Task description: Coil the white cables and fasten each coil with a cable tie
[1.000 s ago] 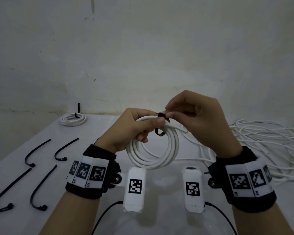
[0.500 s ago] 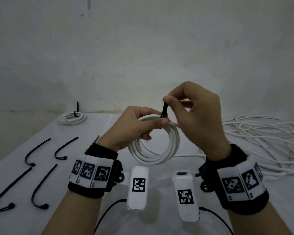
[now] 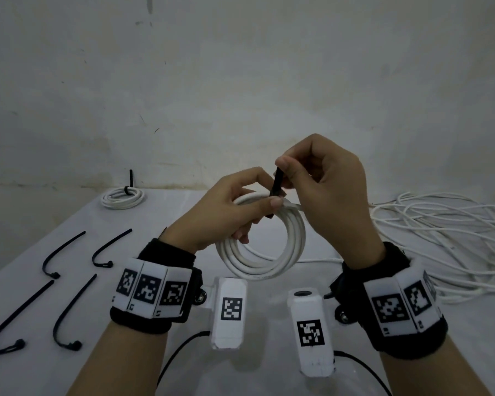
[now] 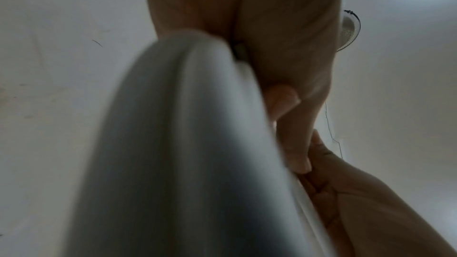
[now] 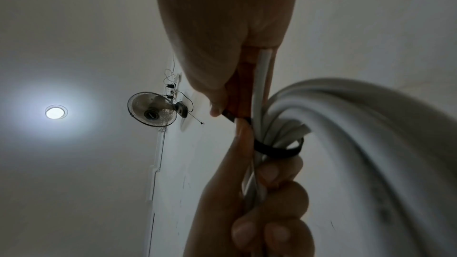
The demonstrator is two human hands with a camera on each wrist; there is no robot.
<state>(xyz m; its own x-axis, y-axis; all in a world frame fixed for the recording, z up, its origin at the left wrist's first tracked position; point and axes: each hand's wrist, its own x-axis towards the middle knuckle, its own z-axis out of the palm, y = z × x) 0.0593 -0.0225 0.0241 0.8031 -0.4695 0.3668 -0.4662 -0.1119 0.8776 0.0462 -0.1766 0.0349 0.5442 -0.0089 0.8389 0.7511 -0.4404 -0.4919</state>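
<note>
A white cable coil hangs upright above the table, gripped at its top by my left hand, thumb pressed over the strands. A black cable tie wraps those strands, and my right hand pinches its tail, which stands up from the coil. In the right wrist view the cable tie forms a snug loop around the bundled coil, just above my left fingers. The left wrist view shows the blurred coil close up, with fingers beside it.
Several loose black cable ties lie on the left of the white table. A finished tied coil sits at the far left by the wall. A tangle of loose white cable covers the right side.
My right hand has drawn the tie's tail upward, away from the coil, and the tie's loop has shrunk from a slack hanging ring to a tight band. The left hand keeps its hold.
</note>
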